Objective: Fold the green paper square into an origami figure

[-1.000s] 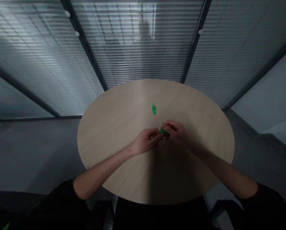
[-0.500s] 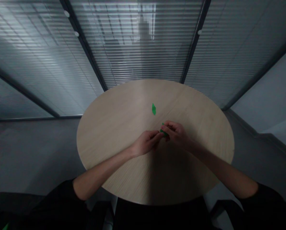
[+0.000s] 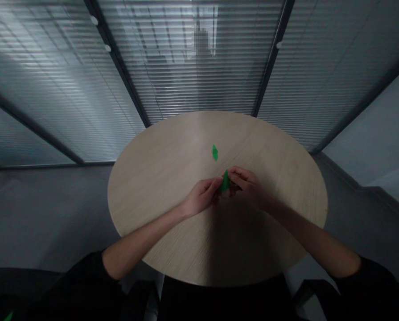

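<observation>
A small green folded piece (image 3: 225, 182) is held above the round wooden table (image 3: 159, 151), between my two hands. My left hand (image 3: 203, 196) pinches its left side with thumb and fingers. On the other side, my right hand (image 3: 246, 185) has its closed fingertips on the right edge of the same piece. A second green piece (image 3: 215, 152) lies on the table just beyond my hands. What the lower fingers of both hands do is partly hidden.
Glass panels with blinds (image 3: 199, 84) stand behind the table's far edge. Chair armrests (image 3: 311, 290) show near the bottom. A bit of green (image 3: 8, 316) is at the bottom left corner, and a pale wall rises at the right.
The held green piece now shows more of its surface, standing pointed between my hands. My left fingertips have shifted slightly up and left. The piece on the table has not moved.
</observation>
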Demonstrator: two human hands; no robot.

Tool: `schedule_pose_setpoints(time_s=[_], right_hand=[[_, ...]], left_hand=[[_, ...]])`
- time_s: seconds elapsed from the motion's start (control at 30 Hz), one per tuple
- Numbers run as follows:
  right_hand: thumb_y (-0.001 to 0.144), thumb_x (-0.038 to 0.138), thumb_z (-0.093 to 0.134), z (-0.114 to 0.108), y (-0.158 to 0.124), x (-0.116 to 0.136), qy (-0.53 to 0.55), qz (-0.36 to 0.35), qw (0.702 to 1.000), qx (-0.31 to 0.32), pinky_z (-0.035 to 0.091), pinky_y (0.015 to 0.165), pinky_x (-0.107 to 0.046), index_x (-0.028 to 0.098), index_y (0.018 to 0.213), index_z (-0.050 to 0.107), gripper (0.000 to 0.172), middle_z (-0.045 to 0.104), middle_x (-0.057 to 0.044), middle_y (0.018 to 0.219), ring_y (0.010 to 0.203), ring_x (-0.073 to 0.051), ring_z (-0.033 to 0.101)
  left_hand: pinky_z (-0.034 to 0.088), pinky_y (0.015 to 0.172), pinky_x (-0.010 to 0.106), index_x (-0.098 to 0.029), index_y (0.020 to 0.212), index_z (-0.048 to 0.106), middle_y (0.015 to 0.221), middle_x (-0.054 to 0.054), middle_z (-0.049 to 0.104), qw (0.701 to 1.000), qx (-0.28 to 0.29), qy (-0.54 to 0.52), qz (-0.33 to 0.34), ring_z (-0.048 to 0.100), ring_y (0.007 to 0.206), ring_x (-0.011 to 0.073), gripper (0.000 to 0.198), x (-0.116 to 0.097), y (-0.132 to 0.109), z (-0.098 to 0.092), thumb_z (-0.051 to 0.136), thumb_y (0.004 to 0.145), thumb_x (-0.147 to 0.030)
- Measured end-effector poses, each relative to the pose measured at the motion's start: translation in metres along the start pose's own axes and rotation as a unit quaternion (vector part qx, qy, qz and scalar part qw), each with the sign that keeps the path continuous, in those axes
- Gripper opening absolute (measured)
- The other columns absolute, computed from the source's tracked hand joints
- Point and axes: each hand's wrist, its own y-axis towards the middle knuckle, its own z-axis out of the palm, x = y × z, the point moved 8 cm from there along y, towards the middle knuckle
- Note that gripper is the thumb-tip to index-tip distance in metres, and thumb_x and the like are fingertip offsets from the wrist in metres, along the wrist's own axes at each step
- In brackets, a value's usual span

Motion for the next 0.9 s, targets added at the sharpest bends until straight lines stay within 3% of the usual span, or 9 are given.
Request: schedule_pose_setpoints(time_s=[0.23, 0.43, 0.63, 0.9], right_hand=[[0.089, 0.054, 0.074, 0.001, 0.000, -0.009, 0.042, 0.028, 0.999, 0.010, 0.057, 0.060, -0.028, 0.019, 0.095, 0.069, 0.035, 0.067, -0.002, 0.080, 0.065, -0.014, 0.064], [0.085, 0.048, 0.078, -0.002, 0.001, -0.011, 0.052, 0.026, 0.998, -0.014, 0.057, 0.062, -0.027, 0.020, 0.098, 0.071, 0.031, 0.067, -0.002, 0.084, 0.071, -0.015, 0.064], [0.085, 0.045, 0.078, 0.000, 0.001, -0.008, 0.063, 0.026, 0.998, -0.005, 0.059, 0.064, -0.029, 0.020, 0.098, 0.071, 0.028, 0.067, -0.003, 0.087, 0.073, -0.015, 0.065], [0.087, 0.041, 0.075, 0.007, -0.002, -0.011, 0.080, 0.055, 0.995, 0.025, 0.064, 0.070, -0.032, 0.019, 0.105, 0.069, 0.029, 0.068, -0.004, 0.093, 0.078, -0.016, 0.068]], left_hand=[[0.036, 0.047, 0.022, -0.018, 0.084, 0.055, 0.061, -0.003, 0.054, 0.999, 0.002, 0.016, 0.035, 0.049, 0.050, 0.0097, 0.043, -0.010, -0.002, -0.001, 0.047, 0.104, -0.055], [0.034, 0.045, 0.020, -0.018, 0.087, 0.055, 0.058, -0.004, 0.054, 0.999, -0.021, -0.001, 0.032, 0.049, 0.048, 0.0098, 0.039, -0.012, -0.002, -0.004, 0.053, 0.101, -0.055], [0.036, 0.046, 0.020, -0.018, 0.088, 0.053, 0.060, -0.004, 0.055, 0.999, -0.009, -0.021, 0.030, 0.047, 0.047, 0.0084, 0.032, -0.016, -0.003, -0.002, 0.055, 0.100, -0.048], [0.033, 0.046, 0.020, -0.017, 0.088, 0.055, 0.059, -0.005, 0.050, 0.999, -0.046, 0.001, 0.006, 0.046, 0.049, 0.0091, 0.022, -0.008, -0.003, -0.009, 0.057, 0.096, -0.038]])
